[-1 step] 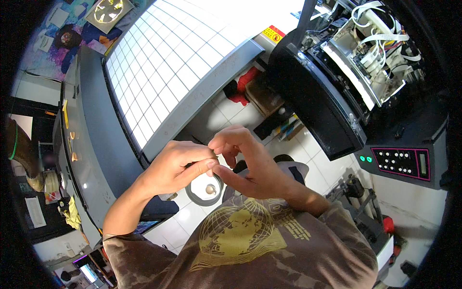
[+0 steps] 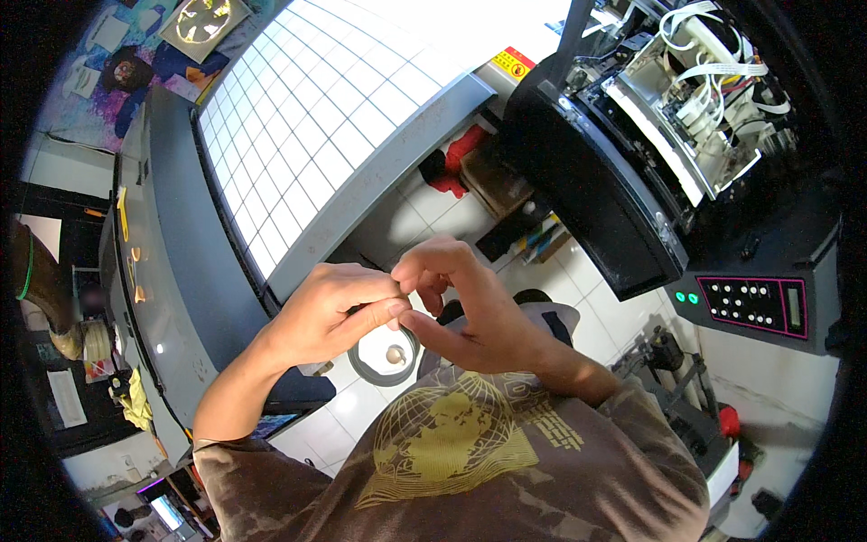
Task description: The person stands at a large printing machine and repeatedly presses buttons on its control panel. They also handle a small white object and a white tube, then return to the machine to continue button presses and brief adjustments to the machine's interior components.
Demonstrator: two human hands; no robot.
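My left hand (image 2: 334, 307) is closed in a pinch, thumb against the bent index finger. A small dark spot shows at its fingertips, too small to name. My right hand (image 2: 461, 307) curves toward it from the right, index finger and thumb meeting the left fingertips from either side, its other fingers curled. Whatever the two hands hold between them is hidden. Both hands are raised in front of my chest. Beneath them on the floor stands a round grey bin (image 2: 357, 369) with a white inside and a small brownish thing (image 2: 395, 355) in it.
A large machine's bright gridded bed (image 2: 298, 135) with a grey edge lies ahead to the left. On the right are a black carriage (image 2: 596, 190) with exposed white cables (image 2: 722, 70) and a button panel (image 2: 750, 303). A brown box (image 2: 495, 183) sits beneath the machine.
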